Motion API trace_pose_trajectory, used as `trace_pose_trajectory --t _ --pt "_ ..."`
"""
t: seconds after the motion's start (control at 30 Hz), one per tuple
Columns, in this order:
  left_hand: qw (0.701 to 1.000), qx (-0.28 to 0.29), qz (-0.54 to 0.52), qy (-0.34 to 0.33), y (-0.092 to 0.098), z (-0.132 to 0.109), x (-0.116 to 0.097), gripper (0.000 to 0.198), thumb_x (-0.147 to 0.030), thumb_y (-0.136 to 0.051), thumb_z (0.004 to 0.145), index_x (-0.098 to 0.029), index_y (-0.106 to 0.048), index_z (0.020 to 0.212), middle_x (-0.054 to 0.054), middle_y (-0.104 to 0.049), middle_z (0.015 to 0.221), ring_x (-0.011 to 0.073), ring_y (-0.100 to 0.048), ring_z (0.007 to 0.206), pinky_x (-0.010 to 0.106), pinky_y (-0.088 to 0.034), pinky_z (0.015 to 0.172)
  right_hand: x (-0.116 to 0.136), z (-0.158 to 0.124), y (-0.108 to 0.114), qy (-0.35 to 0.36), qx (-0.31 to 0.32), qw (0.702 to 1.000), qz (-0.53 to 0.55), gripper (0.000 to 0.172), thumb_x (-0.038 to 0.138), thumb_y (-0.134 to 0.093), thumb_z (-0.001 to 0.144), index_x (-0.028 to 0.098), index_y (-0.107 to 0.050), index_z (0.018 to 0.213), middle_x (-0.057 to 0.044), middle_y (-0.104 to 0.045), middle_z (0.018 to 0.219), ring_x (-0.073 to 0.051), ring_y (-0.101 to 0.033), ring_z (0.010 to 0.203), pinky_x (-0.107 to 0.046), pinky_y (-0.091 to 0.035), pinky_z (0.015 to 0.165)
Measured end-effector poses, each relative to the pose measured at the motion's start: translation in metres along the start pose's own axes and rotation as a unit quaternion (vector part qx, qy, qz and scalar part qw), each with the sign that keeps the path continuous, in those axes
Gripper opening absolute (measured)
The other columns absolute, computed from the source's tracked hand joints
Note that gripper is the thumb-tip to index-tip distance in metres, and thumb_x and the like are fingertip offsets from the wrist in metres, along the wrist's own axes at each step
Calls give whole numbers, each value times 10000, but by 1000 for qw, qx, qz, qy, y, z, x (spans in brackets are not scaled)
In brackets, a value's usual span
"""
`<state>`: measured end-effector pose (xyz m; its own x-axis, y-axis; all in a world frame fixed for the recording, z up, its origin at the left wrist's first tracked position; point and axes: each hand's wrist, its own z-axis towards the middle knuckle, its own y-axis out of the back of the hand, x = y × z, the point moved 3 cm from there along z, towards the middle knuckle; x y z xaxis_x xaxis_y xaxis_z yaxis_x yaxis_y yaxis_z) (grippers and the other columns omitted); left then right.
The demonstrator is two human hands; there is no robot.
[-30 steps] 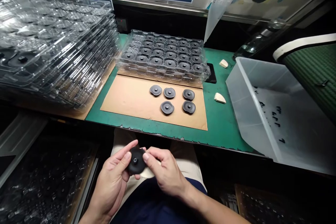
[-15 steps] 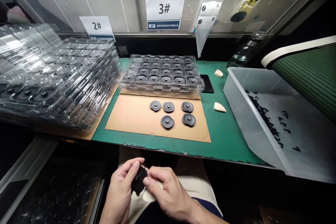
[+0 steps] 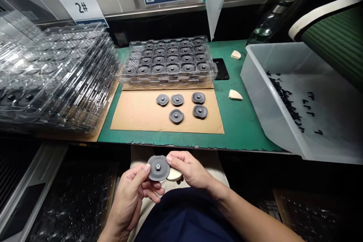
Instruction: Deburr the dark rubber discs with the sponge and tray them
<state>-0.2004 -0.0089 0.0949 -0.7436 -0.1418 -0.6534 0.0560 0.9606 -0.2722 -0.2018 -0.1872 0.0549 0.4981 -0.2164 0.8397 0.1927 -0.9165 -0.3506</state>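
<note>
Between my two hands, above my lap, is a dark grey round disc with a small metal nut-like fitting at its centre, its face turned up. My left hand pinches its left edge with the thumb on top, the other fingers loosely curled below. At the disc's right edge, my right hand is closed, thumb and fingers on the rim. That hand also holds a cream pad, partly tucked under the disc; the fingers behind it are hidden. Several similar discs lie on a cardboard sheet in front.
A clear plastic tray holding rows of discs stands behind the cardboard. Stacked clear trays rise at left. At right are two cream wedges, a black phone-like slab, a bottle and a translucent bin with small black pieces.
The disc has gone from tilted on edge to facing up, and both hands are raised closer to the table edge. My view has tipped downward.
</note>
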Motion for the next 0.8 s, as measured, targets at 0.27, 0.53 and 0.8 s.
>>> trace_pose_trajectory --t 0.27,0.53,0.8 --pt "987 -119 71 -80 3 1 -2 409 -513 -803 831 -141 -680 712 72 -684 596 190 -671 537 245 -556 526 10 -13 18 100 -194 963 -161 373 437 -596 1012 203 -603 1302 6 -626 857 -122 -561 646 -238 -497 597" --pt "974 -118 155 -113 2 -1 -9 424 -548 -759 867 -175 -671 686 75 -717 634 209 -688 575 271 -572 597 49 -34 -6 312 -110 870 -365 303 180 -543 1034 187 -593 1333 -64 -670 1035 -174 -617 871 -310 -504 779" --pt "972 -73 149 -164 5 5 -19 506 -632 -714 885 -169 -655 689 103 -704 621 206 -660 548 267 -504 550 53 -17 27 299 -152 840 -427 303 309 -542 1061 317 -569 1363 -36 -718 1124 -188 -717 929 -288 -590 795"
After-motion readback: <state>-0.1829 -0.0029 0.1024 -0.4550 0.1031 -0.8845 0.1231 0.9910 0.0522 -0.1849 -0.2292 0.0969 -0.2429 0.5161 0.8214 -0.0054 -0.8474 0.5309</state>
